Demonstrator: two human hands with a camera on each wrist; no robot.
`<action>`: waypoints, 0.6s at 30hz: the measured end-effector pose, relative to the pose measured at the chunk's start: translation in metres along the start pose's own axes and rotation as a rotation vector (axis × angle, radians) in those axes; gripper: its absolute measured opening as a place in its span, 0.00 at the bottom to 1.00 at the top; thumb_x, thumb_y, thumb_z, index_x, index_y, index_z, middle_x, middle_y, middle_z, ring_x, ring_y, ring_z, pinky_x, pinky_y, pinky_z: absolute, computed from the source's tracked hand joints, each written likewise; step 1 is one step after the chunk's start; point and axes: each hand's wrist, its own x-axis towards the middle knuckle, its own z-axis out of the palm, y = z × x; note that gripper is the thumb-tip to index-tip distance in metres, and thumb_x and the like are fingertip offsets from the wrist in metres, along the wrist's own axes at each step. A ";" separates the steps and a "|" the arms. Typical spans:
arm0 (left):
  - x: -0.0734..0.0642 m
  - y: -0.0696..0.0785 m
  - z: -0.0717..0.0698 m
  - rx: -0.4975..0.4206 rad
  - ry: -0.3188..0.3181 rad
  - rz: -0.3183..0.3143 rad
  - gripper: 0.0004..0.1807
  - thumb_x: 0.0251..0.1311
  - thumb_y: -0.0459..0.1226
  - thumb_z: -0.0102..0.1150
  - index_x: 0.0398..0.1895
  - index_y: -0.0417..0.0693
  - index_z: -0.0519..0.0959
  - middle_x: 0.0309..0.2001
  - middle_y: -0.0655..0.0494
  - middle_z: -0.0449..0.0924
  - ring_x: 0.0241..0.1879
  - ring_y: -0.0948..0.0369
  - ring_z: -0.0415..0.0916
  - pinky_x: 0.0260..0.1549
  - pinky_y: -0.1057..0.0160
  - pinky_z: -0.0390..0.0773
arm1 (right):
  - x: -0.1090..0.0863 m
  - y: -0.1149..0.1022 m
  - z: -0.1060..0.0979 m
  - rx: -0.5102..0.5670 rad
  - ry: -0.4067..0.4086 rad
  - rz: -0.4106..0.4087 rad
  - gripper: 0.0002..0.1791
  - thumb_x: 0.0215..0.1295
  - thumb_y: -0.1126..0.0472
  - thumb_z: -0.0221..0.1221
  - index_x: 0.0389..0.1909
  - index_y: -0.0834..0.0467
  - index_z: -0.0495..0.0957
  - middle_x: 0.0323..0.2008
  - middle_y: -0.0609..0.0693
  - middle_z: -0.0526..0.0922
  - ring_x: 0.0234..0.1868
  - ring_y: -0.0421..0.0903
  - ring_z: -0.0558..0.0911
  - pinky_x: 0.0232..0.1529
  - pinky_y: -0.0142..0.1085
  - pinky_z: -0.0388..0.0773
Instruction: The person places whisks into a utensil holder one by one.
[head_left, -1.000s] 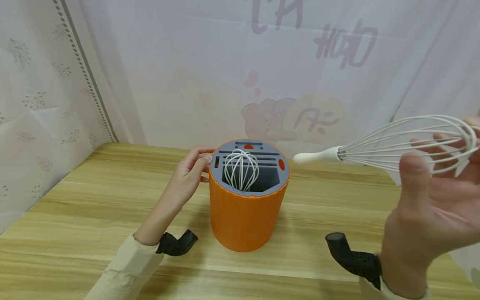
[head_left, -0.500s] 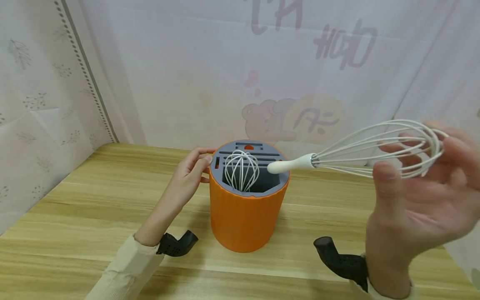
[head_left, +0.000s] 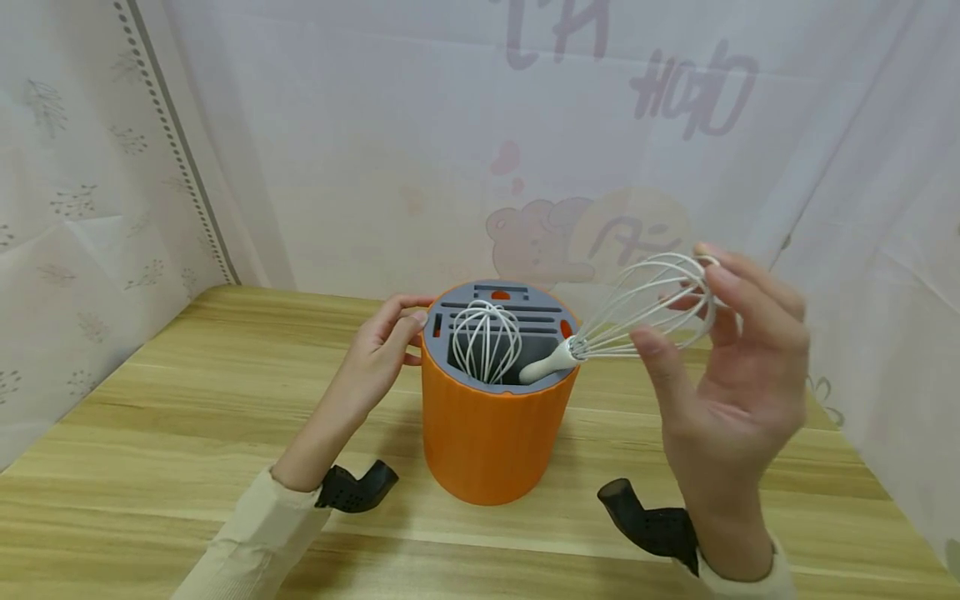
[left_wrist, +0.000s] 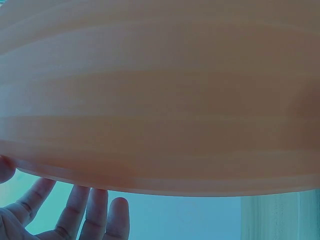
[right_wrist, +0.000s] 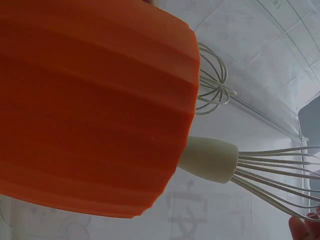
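My right hand (head_left: 731,367) pinches a cream-white whisk (head_left: 551,365) by the far end of its wire loops, between thumb and fingertips. The whisk slants down to the left, and its handle end dips into the big compartment of an orange utensil holder (head_left: 491,442) with a grey slotted top. In the right wrist view the handle (right_wrist: 210,159) passes behind the holder's rim. A second whisk (head_left: 486,333) stands in that compartment on the left, wires up, its handle hidden. My left hand (head_left: 382,346) rests against the holder's left side near the rim, its fingers fairly straight.
The holder stands on a wood-grain table (head_left: 187,433). Behind it hangs a pale printed curtain (head_left: 375,150), with more patterned cloth at the left and right. Narrow slots and small holes (head_left: 500,295) lie in the back of the grey top.
My right hand has moved left with the whisk and tilted it, so its handle has come from right of the holder down into the compartment. The left hand and holder have stayed put.
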 end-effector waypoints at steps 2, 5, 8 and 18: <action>0.000 0.000 0.000 0.006 -0.004 0.002 0.18 0.69 0.42 0.39 0.58 0.51 0.70 0.48 0.48 0.76 0.41 0.57 0.76 0.39 0.59 0.78 | -0.002 0.001 0.002 -0.015 -0.049 0.010 0.26 0.39 0.78 0.69 0.42 0.79 0.70 0.48 0.71 0.72 0.49 0.62 0.73 0.45 0.39 0.75; 0.000 0.000 0.000 0.003 -0.005 0.003 0.18 0.69 0.42 0.39 0.57 0.51 0.70 0.48 0.48 0.76 0.40 0.58 0.76 0.39 0.59 0.78 | -0.003 0.000 0.006 -0.036 -0.104 0.039 0.25 0.42 0.77 0.68 0.44 0.78 0.71 0.49 0.70 0.72 0.51 0.62 0.73 0.46 0.38 0.73; 0.000 0.000 0.000 -0.002 -0.005 0.001 0.18 0.69 0.41 0.39 0.57 0.50 0.71 0.48 0.48 0.76 0.40 0.58 0.76 0.39 0.60 0.77 | -0.005 0.000 0.009 -0.052 -0.149 0.059 0.25 0.45 0.76 0.67 0.46 0.77 0.71 0.50 0.69 0.72 0.52 0.61 0.73 0.48 0.36 0.73; -0.001 0.000 0.000 -0.001 -0.010 -0.002 0.18 0.69 0.42 0.39 0.58 0.52 0.70 0.48 0.49 0.76 0.40 0.58 0.76 0.39 0.59 0.78 | -0.011 0.004 0.018 -0.278 -0.332 0.046 0.22 0.53 0.66 0.66 0.45 0.75 0.72 0.49 0.65 0.75 0.52 0.54 0.75 0.52 0.35 0.74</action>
